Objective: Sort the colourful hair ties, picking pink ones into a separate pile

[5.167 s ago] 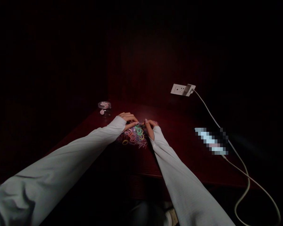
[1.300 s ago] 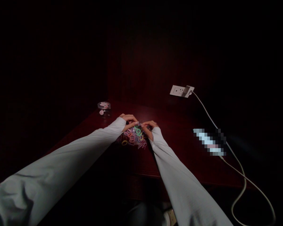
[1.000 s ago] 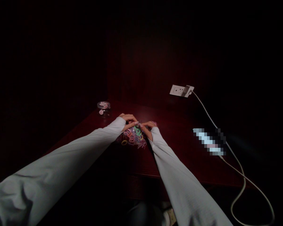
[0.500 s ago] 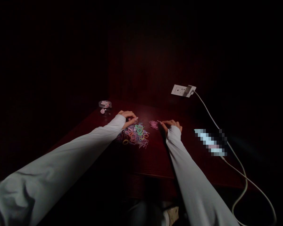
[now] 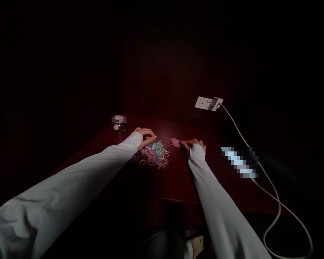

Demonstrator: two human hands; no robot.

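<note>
A heap of mixed hair ties (image 5: pixel 153 153) lies on the dark red table: thin purple and pink bands with thicker green, yellow and orange rings on top. My left hand (image 5: pixel 146 136) rests at the heap's far left side, thumb and fingers closed together. What they pinch, if anything, is too small to tell. To the right is a smaller pile of pink bands (image 5: pixel 175 142). Beside its right edge, my right hand (image 5: pixel 193 145) has thumb and forefinger drawn together. Whether a band sits between these fingertips is hidden.
A clear round container (image 5: pixel 119 124) with pink pieces stands at the table's far left. On the right lies a blurred-out phone (image 5: pixel 239 162), its white cable (image 5: pixel 277 201) running to a charger (image 5: pixel 216 103) in the wall socket (image 5: pixel 203 103). The table's near edge (image 5: pixel 175 200) shows.
The right thumb and forefinger have come closer together and sit slightly lower beside the pink pile. My left hand stays over the heap, nearly unmoved. The whole view has shifted slightly.
</note>
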